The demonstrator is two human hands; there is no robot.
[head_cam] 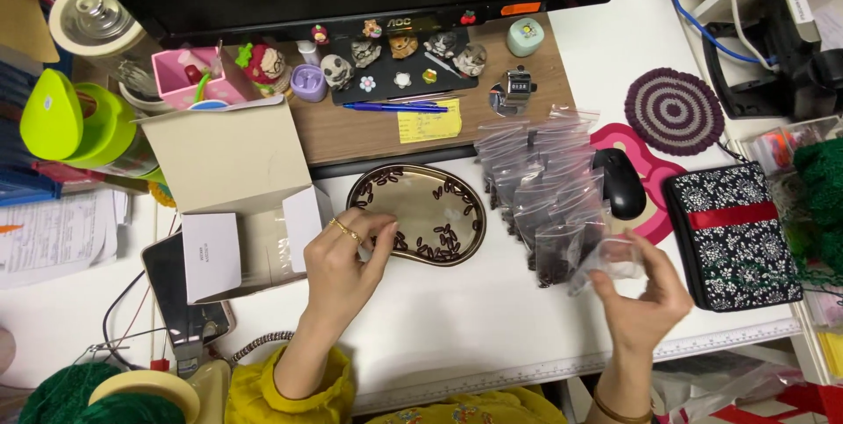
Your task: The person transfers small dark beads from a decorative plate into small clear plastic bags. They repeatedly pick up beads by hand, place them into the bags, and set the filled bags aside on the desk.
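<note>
Pinching a small clear bag (606,262), right hand (639,301) hovers beside the bag pile (549,191). Left hand (344,268) rests, fingers curled closed, at the tray (417,213) rim holding dark beads; bare desk (474,319) lies between hands.

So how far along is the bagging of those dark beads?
A pile of filled small bags already lies by the mouse. The right hand holds an empty clear bag; the left hand is at the tray. Many dark beads remain in it.
</note>
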